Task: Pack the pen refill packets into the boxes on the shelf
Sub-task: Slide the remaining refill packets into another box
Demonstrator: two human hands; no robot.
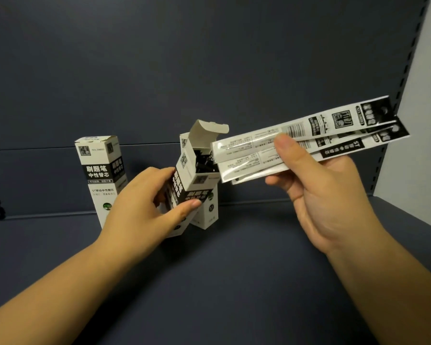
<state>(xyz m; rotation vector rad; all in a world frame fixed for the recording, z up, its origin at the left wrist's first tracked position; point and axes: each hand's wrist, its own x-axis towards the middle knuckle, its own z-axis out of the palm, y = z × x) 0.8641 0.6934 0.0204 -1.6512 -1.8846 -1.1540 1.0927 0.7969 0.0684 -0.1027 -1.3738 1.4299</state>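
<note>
Head view. The person's left hand [144, 207] grips an open box [187, 175], thumb along its printed front face and fingers wrapped round the far side. The box is tilted, its mouth leaning toward the right, its top flap [209, 130] folded back and standing up. Dark contents show inside the opening; what they are cannot be made out.

The right hand [326, 192] holds a fanned bundle of pen refill packets [309, 138], thumb pressed on top of the uppermost packet and fingers curled underneath. At least three packets are visible, long and flat, white at the near end and black-printed at the far end. Their white ends lie just at the mouth of the open box, touching or nearly touching its rim; whether any has entered cannot be told. The black ends point up and to the right, toward the shelf upright [393, 120].

A second box [100, 175] stands upright on the shelf surface [222, 270], to the left of the held box and apart from it, its top closed. A third box [207, 215] stands directly behind and below the held one, largely hidden by it and by the left hand.

The shelf's back panel [209, 58] is dark blue-grey. A pale wall [428, 120] shows to the right of the upright.
</note>
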